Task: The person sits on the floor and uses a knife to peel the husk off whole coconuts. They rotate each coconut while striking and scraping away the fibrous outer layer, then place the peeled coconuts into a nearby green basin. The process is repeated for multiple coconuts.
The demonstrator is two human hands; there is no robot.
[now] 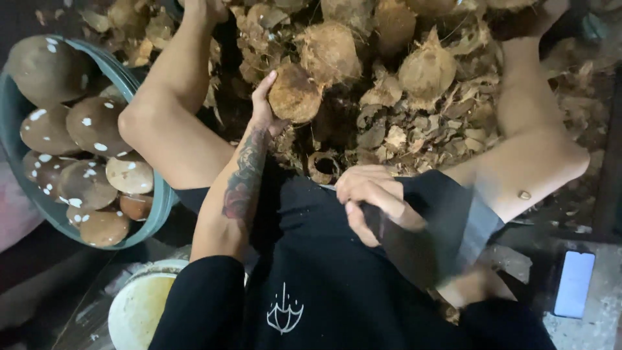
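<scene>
I sit with knees spread over a heap of husk scraps. My left hand, on a tattooed forearm, reaches forward and grips the left side of a brown, fibrous coconut at the near edge of the pile. Close to my lap, my right hand is closed around a broad dark cleaver, whose wide blade lies blurred across my right thigh. Part of the right forearm shows below the blade, also blurred.
More hairy coconuts and dry husk pieces fill the ground ahead. A teal basin at the left holds several peeled coconuts with white spots. A white bucket stands at the lower left. A phone lies at the lower right.
</scene>
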